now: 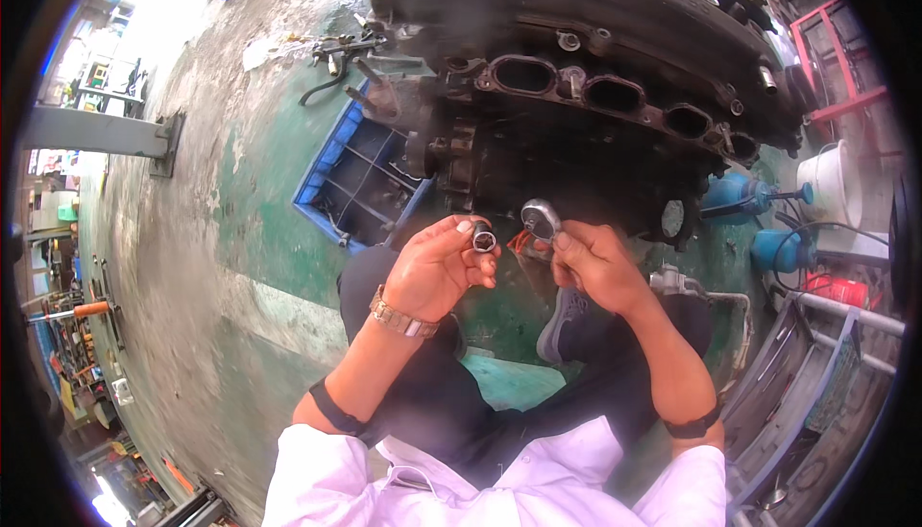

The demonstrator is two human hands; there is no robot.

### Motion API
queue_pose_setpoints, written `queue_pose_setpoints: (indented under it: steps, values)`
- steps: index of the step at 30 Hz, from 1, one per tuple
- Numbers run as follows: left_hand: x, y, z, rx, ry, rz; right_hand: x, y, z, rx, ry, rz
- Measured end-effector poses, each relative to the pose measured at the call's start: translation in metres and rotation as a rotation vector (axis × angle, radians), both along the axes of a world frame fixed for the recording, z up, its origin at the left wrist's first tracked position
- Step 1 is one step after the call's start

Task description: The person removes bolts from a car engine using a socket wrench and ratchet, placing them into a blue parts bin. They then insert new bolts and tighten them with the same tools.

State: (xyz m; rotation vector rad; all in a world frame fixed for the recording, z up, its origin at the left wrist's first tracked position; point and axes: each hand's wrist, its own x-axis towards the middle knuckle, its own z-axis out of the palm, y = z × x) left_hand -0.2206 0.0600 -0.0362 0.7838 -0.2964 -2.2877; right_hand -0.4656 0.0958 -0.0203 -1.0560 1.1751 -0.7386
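Note:
Between the fingertips of my left hand point(430, 263) is a short metal socket point(484, 238), its hollow end facing up toward me. My right hand point(600, 263) grips a ratchet wrench point(541, 220) just below its round head. Socket and ratchet are apart, with a small gap between them. Both hands are held over my lap, in front of a large dark engine point(576, 143). A row of oval ports runs along the engine's near side. Something orange-red below the ratchet is partly hidden by my right hand.
A blue plastic crate point(322, 176) with dark parts inside stands on the green floor to the left of the engine. Blue pump-like tools point(740, 193), a white bucket point(834, 186) and a metal rack point(816, 364) are at the right. A grey post base point(168, 143) stands at the left.

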Motion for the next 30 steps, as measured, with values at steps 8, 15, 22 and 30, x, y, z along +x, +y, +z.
queue_pose_setpoints:
  steps: [8,15,22,30]
  values:
    - [-0.019,0.001,-0.002,-0.073,-0.107,-0.021,-0.007,0.003,0.006,-0.029,0.104,0.002]
    - [-0.026,0.003,-0.005,-0.07,-0.056,0.092,-0.005,0.009,-0.001,-0.133,0.074,-0.035]
    - [-0.032,0.008,-0.01,-0.105,-0.106,0.014,0.006,0.011,-0.009,-0.312,0.104,-0.055]
    - [-0.027,0.004,-0.005,-0.166,-0.217,-0.08,0.003,0.008,-0.004,-0.266,0.225,0.027]
